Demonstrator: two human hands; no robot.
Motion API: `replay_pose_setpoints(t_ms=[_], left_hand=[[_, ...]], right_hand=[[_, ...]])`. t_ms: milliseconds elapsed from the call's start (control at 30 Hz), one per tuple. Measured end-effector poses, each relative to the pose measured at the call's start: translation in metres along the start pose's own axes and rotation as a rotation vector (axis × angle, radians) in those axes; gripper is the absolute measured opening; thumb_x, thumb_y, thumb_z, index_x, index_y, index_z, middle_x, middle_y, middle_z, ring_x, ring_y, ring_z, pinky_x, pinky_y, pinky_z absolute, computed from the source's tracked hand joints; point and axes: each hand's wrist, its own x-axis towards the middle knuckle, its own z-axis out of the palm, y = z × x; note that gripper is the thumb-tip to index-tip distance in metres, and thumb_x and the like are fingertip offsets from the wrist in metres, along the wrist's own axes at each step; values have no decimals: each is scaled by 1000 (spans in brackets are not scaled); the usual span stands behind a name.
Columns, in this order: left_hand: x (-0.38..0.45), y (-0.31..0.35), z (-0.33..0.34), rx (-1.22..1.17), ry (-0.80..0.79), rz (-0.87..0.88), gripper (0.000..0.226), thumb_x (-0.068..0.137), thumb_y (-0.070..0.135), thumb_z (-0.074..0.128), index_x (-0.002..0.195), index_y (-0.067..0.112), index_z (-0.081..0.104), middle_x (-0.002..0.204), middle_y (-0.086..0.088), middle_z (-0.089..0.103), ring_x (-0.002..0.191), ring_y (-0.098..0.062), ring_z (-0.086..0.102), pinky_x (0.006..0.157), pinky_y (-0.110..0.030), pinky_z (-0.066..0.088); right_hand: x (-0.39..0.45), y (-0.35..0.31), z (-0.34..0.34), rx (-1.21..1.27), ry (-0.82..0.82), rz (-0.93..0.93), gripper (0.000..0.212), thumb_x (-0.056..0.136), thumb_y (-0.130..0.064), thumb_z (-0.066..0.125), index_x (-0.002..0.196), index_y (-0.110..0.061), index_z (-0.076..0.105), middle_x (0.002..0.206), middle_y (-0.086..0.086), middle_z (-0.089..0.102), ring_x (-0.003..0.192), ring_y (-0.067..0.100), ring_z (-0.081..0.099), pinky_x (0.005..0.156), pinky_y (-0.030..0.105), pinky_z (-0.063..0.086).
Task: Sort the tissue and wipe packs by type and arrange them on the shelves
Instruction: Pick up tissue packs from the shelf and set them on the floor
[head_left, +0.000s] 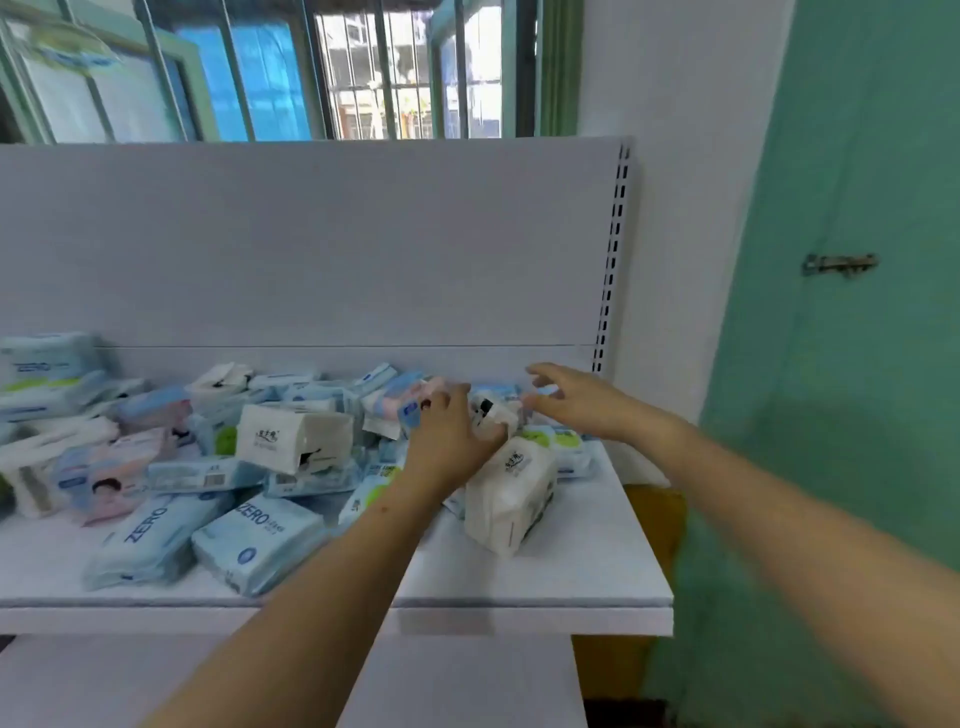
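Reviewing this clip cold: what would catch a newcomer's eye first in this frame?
First, the jumbled heap of tissue and wipe packs spread over the left and middle of the white shelf, blue ZERO packs nearest the front edge. Next, the two bare arms reaching in: the left hand grips a small white pack at the heap's right end, while the right hand hovers open just beside it.

Two bare forearms in view, no sleeves, gloves, watch or rings seen. Left hand (447, 441) and right hand (582, 397) uncovered. Small reddish marks on left forearm (363, 540).
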Motion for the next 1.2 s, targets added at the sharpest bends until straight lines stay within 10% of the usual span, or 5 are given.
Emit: replay_pose_setpoints(t_ms=[267, 500, 700, 933, 1200], left_hand=[[26, 11, 18, 21, -68, -152, 93, 68, 75, 67, 135, 14, 44, 128, -8, 56, 115, -31, 58, 93, -43, 52], [43, 2, -14, -228, 17, -195, 62, 78, 46, 76, 121, 11, 49, 106, 1, 60, 97, -19, 57, 74, -31, 43], [35, -6, -49, -758, 17, -183, 17, 93, 26, 67, 108, 23, 60, 108, -2, 71, 93, -16, 69, 81, -38, 60], [7, -4, -59, -1295, -161, -365, 31, 98, 26, 52, 125, 15, 63, 118, -12, 73, 111, -31, 68, 98, -50, 53], [-12, -21, -70, -1271, -325, -384, 43, 96, 47, 55, 124, 16, 67, 116, -11, 73, 108, -27, 69, 100, -52, 53]], right_hand=[[24, 19, 38, 311, -27, 221, 39, 99, -18, 44, 135, -22, 60, 127, 1, 62, 119, 20, 58, 108, 37, 43], [26, 8, 30, 691, 53, 214, 46, 93, -29, 68, 136, -28, 53, 120, -2, 70, 105, 9, 69, 92, 24, 49], [23, -18, 13, 617, 159, 123, 51, 102, -37, 52, 150, -25, 39, 141, -6, 51, 125, 17, 54, 105, 38, 46], [14, -39, 22, 866, 29, 95, 41, 94, -44, 62, 128, -22, 59, 119, 3, 71, 113, 20, 67, 99, 42, 54], [4, -36, 26, 875, -18, -1, 58, 79, -39, 70, 128, -10, 59, 118, 8, 73, 107, 22, 71, 88, 36, 59]])
